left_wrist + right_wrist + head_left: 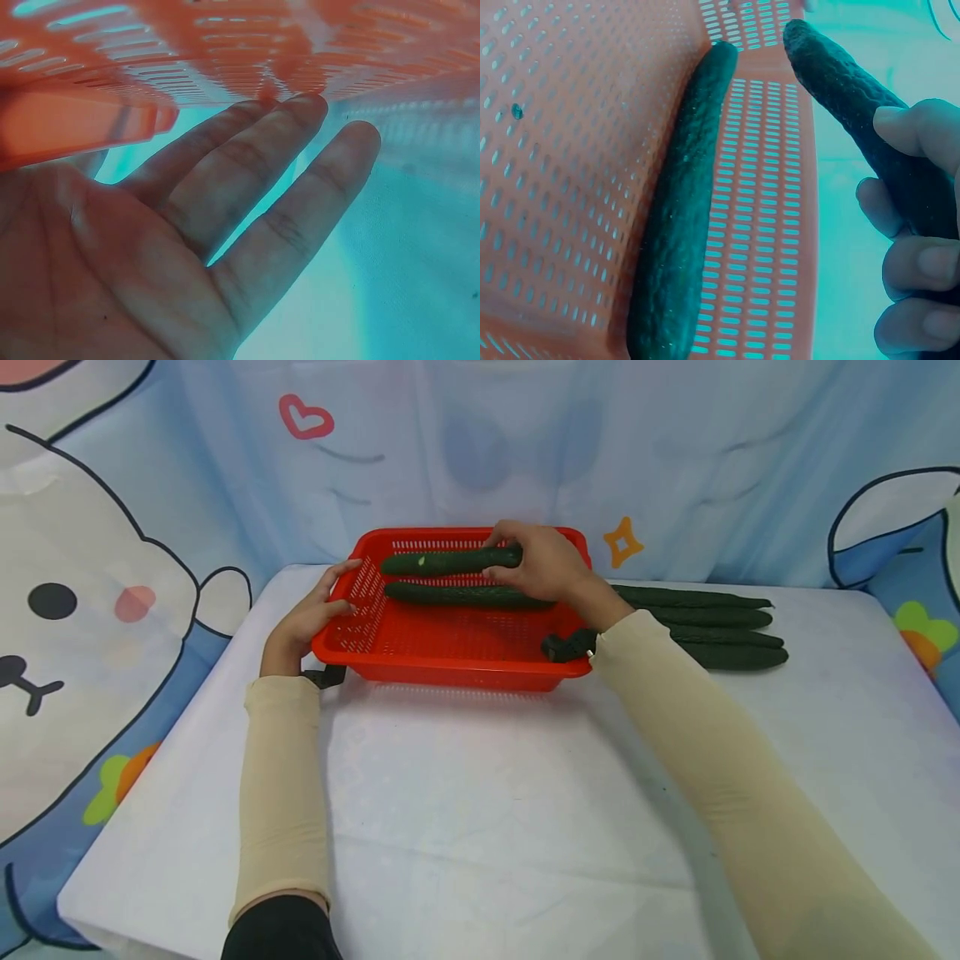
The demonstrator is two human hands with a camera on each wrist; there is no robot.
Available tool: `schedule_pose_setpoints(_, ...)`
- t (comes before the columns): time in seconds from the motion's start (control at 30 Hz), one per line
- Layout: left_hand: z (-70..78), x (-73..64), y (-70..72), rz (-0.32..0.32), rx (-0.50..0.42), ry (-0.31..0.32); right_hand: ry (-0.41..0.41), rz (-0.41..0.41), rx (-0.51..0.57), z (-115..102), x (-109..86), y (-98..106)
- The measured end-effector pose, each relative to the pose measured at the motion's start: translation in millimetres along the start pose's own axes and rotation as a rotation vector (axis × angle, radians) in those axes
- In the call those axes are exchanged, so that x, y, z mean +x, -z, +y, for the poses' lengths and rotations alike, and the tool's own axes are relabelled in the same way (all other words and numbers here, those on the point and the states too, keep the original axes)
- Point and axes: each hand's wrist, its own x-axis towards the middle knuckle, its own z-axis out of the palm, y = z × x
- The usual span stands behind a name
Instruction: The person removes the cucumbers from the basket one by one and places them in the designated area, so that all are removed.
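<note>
A red perforated plastic basket (450,673) stands on the table. My left hand (303,620) holds its left rim; the left wrist view shows several fingers (285,217) stretched out beneath the rim along the slotted outer side. My right hand (551,564) grips a dark green cucumber (442,562) near its right end, above the back part of the basket. In the right wrist view, thumb and fingers wrap the held cucumber (847,86). Another cucumber (679,202) lies inside the basket along its back wall, roughly parallel to the held one.
Several more cucumbers (708,617) lie side by side on the table, right of the basket, partly hidden by the right forearm. A white cloth (480,827) covers the table. A blue cartoon-print curtain (480,452) hangs directly behind the basket.
</note>
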Motion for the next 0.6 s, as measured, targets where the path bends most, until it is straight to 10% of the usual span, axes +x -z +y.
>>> schedule_pose_setpoints(0.6,-0.3,-2.2,3.6,-0.002,-0.016,0.019,0.054,0.120,0.008,-7.9,-28.3,25.0)
